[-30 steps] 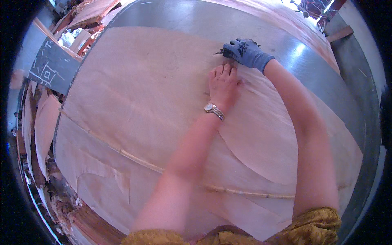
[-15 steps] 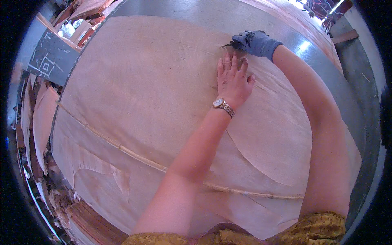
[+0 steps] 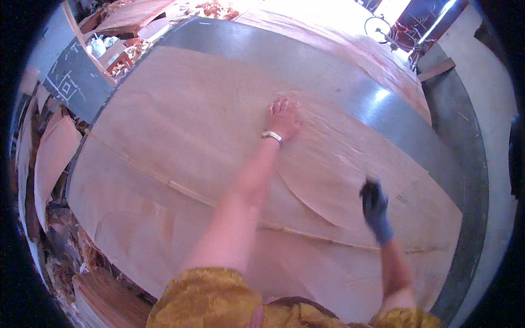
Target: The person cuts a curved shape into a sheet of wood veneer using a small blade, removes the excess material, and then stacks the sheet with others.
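Note:
A large thin sheet of pinkish-tan wood veneer [image 3: 180, 109] covers most of the table, with a curved split or overlapping edge to the right of my left arm. My left hand [image 3: 284, 119], bare and with a metal-band watch [image 3: 272, 136] on the wrist, lies flat on the veneer with its fingers stretched out. At the right, my right hand [image 3: 375, 205] in a grey-blue glove is over the sheet, blurred by motion. Its fingers look curled closed, and what they hold cannot be made out. A long thin bamboo stick [image 3: 188, 192] lies across the veneer, passing under my left arm.
The table's dark smooth surface [image 3: 328, 82] shows beyond the veneer. Behind it lies another spread of pinkish sheets [image 3: 306, 41]. Broken veneer pieces [image 3: 57, 158] are heaped along the left side. A bicycle wheel [image 3: 377, 28] stands at the far right, near a wall.
My right hand has left the far edge of the veneer and come back toward me on the right. My left hand stays flat on the sheet. The view has shifted, showing more of the background.

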`<state>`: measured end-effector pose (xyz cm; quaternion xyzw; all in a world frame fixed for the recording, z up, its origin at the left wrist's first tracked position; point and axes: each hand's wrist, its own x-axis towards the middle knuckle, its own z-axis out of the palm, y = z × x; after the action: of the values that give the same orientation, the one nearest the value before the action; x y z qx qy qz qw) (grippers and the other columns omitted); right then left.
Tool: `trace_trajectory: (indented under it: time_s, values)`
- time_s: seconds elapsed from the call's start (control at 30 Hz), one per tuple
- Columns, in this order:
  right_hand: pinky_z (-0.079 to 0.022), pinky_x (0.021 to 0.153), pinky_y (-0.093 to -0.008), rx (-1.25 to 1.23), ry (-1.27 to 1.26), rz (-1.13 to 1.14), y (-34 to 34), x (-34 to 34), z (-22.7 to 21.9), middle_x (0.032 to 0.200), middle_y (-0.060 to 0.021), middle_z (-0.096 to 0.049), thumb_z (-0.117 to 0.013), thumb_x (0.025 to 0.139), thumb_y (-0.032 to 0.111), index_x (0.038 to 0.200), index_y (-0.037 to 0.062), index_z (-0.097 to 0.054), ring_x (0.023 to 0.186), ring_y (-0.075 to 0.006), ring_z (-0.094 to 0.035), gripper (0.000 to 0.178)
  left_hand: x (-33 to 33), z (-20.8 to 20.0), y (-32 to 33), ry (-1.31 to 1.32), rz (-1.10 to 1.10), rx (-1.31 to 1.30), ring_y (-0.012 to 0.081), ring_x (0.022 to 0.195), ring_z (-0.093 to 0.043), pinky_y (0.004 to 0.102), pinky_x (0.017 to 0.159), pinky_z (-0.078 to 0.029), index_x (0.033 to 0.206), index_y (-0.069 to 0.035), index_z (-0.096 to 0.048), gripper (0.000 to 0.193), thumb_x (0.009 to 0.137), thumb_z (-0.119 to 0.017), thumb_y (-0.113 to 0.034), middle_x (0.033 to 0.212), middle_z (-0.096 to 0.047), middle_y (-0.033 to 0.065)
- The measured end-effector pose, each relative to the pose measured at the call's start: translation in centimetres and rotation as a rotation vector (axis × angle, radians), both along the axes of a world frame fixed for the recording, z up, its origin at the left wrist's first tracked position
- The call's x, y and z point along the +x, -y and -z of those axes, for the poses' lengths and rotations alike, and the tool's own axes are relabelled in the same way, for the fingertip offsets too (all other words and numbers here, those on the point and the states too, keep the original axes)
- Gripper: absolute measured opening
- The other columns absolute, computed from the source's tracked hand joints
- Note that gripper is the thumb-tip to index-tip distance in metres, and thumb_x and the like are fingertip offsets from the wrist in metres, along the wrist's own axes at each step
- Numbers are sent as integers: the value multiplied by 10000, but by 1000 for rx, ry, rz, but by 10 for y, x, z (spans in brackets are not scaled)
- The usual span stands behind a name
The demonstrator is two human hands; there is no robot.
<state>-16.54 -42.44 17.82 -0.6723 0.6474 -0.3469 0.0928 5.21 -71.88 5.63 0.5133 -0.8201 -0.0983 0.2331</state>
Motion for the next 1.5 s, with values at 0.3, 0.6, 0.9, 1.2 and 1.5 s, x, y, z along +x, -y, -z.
trace_trajectory:
  time_s: [0.3,0.6,0.9,1.2,1.5]
  values:
    - [-358,488,-190,351,808,375,-325,119,18,803,28,-569,-538,935,63,1017,85,-581,556,-36,-426,96,145,-78,-275,22,79,-45,315,1363,-332,553,1106,-219,1331,-157,-472,578,819,-633,-372,1476,-360,121]
    - [-440,659,-315,433,339,-43,-317,276,-15,808,-134,-555,-641,889,79,824,-14,-557,719,-210,-553,141,421,-85,-324,294,-451,269,337,1464,35,655,1107,-57,1529,-257,-42,1162,662,-731,-607,1588,-38,125]
    - [-447,631,-293,412,261,106,-306,470,-3,782,-107,-565,-651,867,46,801,-13,-588,685,-159,-533,108,565,-62,-217,448,104,209,336,1401,-244,620,1119,-107,1469,-212,-276,926,709,-724,-495,1489,-335,125]
    - [-462,634,-365,431,153,-44,-242,689,-59,793,-160,-582,-656,858,105,816,0,-591,704,-297,-580,131,726,1,-237,614,256,38,317,1035,-563,523,896,-376,1116,-96,-627,367,817,-629,-308,1141,-602,159]
    - [-489,699,-367,-16,262,-161,-52,743,-51,860,-184,-605,-617,865,39,873,-8,-602,789,-339,-608,50,876,-276,-144,-369,188,282,241,968,-644,355,844,-494,1105,-38,-651,305,860,-665,-221,1053,-676,134]
